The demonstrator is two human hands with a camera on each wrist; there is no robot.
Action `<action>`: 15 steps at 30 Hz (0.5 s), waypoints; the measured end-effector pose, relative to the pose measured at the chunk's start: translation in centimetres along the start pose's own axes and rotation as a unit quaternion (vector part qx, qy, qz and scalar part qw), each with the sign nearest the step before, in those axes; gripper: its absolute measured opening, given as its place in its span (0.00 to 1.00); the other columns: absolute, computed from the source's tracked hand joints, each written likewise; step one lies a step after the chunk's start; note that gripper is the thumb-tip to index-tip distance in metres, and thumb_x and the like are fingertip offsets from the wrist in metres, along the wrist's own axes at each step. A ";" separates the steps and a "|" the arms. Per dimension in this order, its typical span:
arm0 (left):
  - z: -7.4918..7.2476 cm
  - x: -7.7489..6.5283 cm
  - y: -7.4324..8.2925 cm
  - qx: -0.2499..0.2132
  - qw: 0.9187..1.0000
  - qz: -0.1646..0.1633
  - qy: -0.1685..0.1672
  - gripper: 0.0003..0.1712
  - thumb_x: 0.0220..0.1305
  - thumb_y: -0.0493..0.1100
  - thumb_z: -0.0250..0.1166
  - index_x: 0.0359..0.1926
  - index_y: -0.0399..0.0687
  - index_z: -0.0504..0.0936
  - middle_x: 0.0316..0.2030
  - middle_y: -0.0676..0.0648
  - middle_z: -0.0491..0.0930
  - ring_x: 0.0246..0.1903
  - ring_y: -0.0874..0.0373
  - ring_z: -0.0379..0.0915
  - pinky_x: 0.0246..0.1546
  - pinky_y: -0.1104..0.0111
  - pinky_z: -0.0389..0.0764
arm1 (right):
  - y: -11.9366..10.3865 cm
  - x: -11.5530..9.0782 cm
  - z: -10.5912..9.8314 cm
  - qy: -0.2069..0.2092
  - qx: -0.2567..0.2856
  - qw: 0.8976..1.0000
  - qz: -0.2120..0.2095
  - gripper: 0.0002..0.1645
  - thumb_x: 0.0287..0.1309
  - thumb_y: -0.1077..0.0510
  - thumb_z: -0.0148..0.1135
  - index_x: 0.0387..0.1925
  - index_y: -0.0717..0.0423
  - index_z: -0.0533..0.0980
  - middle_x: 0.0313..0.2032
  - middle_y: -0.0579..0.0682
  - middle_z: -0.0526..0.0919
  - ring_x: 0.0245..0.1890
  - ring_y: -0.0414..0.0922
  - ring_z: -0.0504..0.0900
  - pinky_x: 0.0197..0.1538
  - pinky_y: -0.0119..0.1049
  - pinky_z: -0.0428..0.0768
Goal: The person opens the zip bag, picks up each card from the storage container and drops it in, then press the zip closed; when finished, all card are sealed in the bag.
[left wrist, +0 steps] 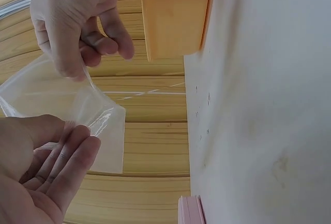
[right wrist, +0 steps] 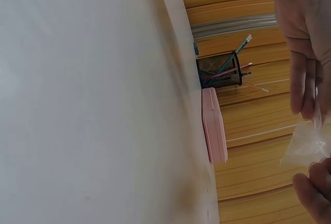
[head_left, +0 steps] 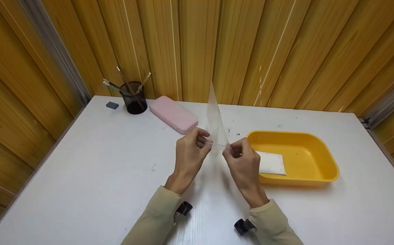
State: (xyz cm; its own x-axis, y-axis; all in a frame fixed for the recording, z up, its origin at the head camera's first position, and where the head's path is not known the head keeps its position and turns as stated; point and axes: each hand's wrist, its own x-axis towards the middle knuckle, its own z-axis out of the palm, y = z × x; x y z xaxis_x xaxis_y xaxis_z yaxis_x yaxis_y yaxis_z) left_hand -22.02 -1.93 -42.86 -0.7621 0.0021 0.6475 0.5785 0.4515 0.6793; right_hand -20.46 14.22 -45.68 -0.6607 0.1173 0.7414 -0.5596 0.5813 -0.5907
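Note:
A clear plastic bag stands up between both hands above the table. My left hand pinches one side of its near edge between thumb and fingers. On the other side of that edge, my right hand pinches the film. In the left wrist view, the thin film of the bag stretches between the left hand below and the right hand above. The right wrist view catches the bag at its right border.
To the right sits a yellow tray with a white flat packet in it. A pink case lies behind the left hand. Farther left stand a black mesh cup with pencils and a dark eraser. A wood-patterned wall backs the white table.

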 end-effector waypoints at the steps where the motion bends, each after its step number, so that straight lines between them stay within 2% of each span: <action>1: 0.0 0.0 0.0 0.006 1.000 0.000 0.000 0.11 0.56 0.22 0.73 0.38 0.35 0.84 0.28 0.43 0.86 0.26 0.54 0.85 0.30 0.68 0.86 | 0.0 0.0 0.0 0.001 -0.002 1.000 0.001 0.12 0.54 0.75 0.69 0.32 0.62 0.76 0.24 0.50 0.82 0.21 0.43 0.78 0.29 0.19 0.74; 7: -0.2 0.1 -0.1 0.035 0.999 -0.002 0.005 0.12 0.54 0.22 0.74 0.37 0.36 0.84 0.27 0.44 0.86 0.26 0.54 0.85 0.30 0.67 0.87 | 0.1 0.2 -0.2 0.000 -0.021 1.000 0.005 0.12 0.52 0.75 0.70 0.32 0.61 0.76 0.23 0.49 0.81 0.21 0.43 0.77 0.29 0.20 0.74; 15: -0.5 0.2 0.0 0.042 0.999 -0.019 0.007 0.14 0.51 0.21 0.74 0.37 0.37 0.85 0.27 0.44 0.86 0.26 0.55 0.85 0.30 0.67 0.87 | 0.3 0.4 -0.6 -0.008 -0.049 0.999 0.003 0.13 0.52 0.75 0.72 0.32 0.62 0.75 0.24 0.50 0.81 0.22 0.43 0.77 0.29 0.27 0.79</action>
State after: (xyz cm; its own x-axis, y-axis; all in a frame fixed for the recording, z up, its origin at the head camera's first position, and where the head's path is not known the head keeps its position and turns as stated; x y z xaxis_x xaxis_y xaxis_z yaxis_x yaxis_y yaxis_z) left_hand -22.10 -2.37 -42.56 -0.7791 -0.0282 0.6263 0.5218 0.5245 0.6727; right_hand -20.62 14.94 -45.33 -0.6728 0.1081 0.7319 -0.5046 0.6563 -0.5609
